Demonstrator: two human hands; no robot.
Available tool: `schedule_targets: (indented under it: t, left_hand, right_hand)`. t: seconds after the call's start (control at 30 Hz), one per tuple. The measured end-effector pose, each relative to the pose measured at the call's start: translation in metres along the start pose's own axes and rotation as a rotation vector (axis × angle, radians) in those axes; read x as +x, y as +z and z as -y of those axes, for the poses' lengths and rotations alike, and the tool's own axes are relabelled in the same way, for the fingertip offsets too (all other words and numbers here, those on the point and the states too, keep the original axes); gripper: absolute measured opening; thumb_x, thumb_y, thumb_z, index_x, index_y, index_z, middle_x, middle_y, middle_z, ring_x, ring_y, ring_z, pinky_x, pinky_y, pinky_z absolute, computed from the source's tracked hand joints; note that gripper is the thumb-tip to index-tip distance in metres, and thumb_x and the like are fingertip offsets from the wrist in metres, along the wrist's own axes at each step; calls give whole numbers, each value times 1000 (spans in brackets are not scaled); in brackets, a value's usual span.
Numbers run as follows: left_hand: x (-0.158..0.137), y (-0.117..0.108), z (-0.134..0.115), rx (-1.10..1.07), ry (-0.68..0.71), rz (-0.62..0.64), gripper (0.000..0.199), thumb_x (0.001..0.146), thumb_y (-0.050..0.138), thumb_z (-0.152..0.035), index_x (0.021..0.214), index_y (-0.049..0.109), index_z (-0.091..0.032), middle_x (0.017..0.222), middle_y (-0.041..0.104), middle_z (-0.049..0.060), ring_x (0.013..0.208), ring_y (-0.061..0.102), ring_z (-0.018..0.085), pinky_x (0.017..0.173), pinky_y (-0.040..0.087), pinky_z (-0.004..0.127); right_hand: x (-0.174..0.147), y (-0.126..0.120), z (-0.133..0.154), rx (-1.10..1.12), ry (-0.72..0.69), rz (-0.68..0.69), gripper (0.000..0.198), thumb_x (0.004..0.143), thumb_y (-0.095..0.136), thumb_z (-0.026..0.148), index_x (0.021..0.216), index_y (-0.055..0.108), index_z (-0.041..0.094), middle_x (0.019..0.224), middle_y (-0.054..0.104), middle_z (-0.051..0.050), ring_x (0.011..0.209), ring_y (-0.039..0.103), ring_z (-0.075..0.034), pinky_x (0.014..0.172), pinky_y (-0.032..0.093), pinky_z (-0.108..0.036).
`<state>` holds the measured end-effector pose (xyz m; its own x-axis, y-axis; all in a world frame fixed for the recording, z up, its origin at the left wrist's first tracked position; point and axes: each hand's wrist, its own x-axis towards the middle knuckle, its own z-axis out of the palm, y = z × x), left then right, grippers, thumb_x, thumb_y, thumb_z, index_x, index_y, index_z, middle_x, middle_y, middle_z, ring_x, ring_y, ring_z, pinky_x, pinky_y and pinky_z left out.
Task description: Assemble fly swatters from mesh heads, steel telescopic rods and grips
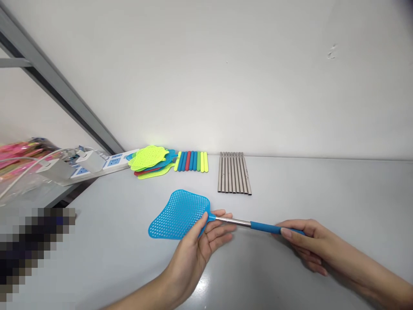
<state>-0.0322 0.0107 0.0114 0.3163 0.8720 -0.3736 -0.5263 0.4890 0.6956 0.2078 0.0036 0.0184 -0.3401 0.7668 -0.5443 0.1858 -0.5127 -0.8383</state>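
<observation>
A blue fly swatter with a perforated head, a metal rod and a blue grip is held level above the grey table. My left hand holds it at the neck, thumb on the edge of the head and fingers behind the rod. At the other end, my right hand pinches the blue grip between thumb and forefinger, its lower fingers curled loosely. The head points left, and the rod joins head to grip in one line.
Swatter heads in yellow, blue and red are piled at the back left. Beside them lie several coloured grips in a row, then several metal rods. A power strip with white plugs borders the table's left side.
</observation>
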Motion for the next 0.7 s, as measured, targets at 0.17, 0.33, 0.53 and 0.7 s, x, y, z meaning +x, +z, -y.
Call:
schedule_targets:
  t: [0.17,0.33,0.53,0.7]
  left_hand:
    - [2,2,-2,14,85,-121,31,84,42,-31,105,52,-9,110,56,14,93,56,22,88,41,39]
    - [4,-1,-7,49,112,-160,30,80,50,-27,107,50,-14,109,58,11,98,54,21,88,41,36]
    - [4,-8,-10,69,66,-2,27,83,45,-25,104,53,-10,113,55,13,107,48,23,95,35,37]
    - [4,-10,-10,83,36,81,29,85,40,-25,106,52,-9,117,51,14,107,48,23,96,33,38]
  right_hand:
    - [5,-6,-7,-64,-20,-40,44,76,49,48,103,58,14,41,23,10,35,23,-5,37,22,-19]
    - [-5,0,9,-283,-103,-95,36,75,51,45,93,64,17,56,46,2,43,36,-8,43,30,-21]
    - [-6,4,3,-427,-209,-59,31,76,47,41,91,64,21,83,63,-4,80,54,-24,70,44,-26]
    - [-1,0,-13,-291,-113,-80,34,71,50,46,92,62,22,75,63,-2,83,55,-27,68,46,-27]
